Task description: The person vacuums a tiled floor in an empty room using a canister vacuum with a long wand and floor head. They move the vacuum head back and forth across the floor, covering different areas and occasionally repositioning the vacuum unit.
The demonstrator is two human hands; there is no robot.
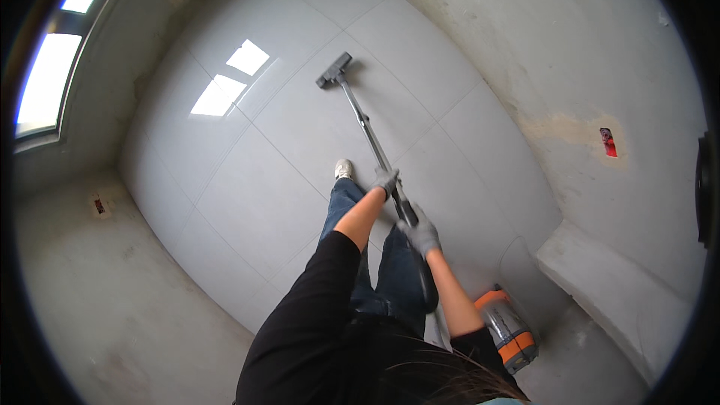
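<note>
Glossy pale-grey floor tiles [247,202] are filling the middle of the frame, mirroring the bright panes of a window [45,67] that is curving along the upper left edge. Rough, bare plaster walls [570,52] are closing in on the right and lower left, with a low ledge [615,285] sitting at the lower right.

A person in a black top and blue jeans is standing on the tiles, one pale shoe [343,169] showing just above centre. Both hands are wearing grey gloves. The left hand [385,180] is wrapping closed around the metal vacuum wand [366,124], higher up the tube. The right hand [421,234] is gripping the same wand at its dark lower end, just below and to the right of the other hand.

The wand is slanting from the hands toward the upper middle of the frame, where its floor nozzle [333,70] is resting flat on a tile. An orange and grey vacuum canister [510,330] is sitting on the floor at the lower right, near the right forearm.
</note>
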